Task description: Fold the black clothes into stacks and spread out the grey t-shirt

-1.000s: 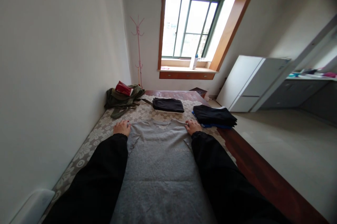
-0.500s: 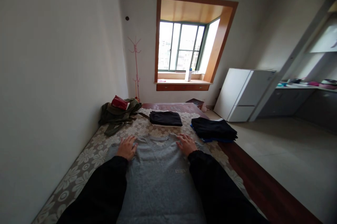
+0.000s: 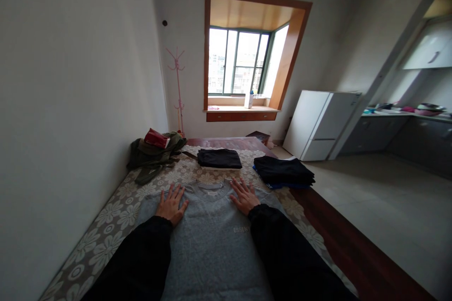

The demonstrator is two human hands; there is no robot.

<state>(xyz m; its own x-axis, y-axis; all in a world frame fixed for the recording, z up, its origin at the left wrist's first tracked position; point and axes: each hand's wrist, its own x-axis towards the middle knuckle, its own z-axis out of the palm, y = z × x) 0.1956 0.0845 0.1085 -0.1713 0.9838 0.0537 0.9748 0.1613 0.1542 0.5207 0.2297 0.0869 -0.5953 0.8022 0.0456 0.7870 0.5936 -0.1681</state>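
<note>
Basically a smoothing step: grey T-shirt (image 3: 212, 239) lies face up and spread flat on the floral bed cover (image 3: 106, 225), neck toward the window. Left hand (image 3: 172, 204) is flat on the shirt's left shoulder area, fingers splayed, palm down, gripping nothing. Right hand (image 3: 244, 197) is the same on the right shoulder, just beside the collar (image 3: 211, 189), fingers spread wide, holding nothing, only pressing the cloth. Both sleeves of the person are black. Judging from the layout, the shirt looks pressed out and not yet folded; a next move would call for pinching a shoulder or side edge, which needs the fingers to close on fabric, since flat palms can't lift it. Writing: small pale print on the shirt chest (image 3: 241, 229) reads "ESSEN", the rest hidden under the right sleeve. Other things: folded black garment (image 3: 219, 158) just beyond the collar, a stack of folded dark clothes (image 3: 283, 171) at the right bed edge, a green jacket (image 3: 155, 152) with a red packet (image 3: 156, 137) on it; packet print too small to read.
</note>
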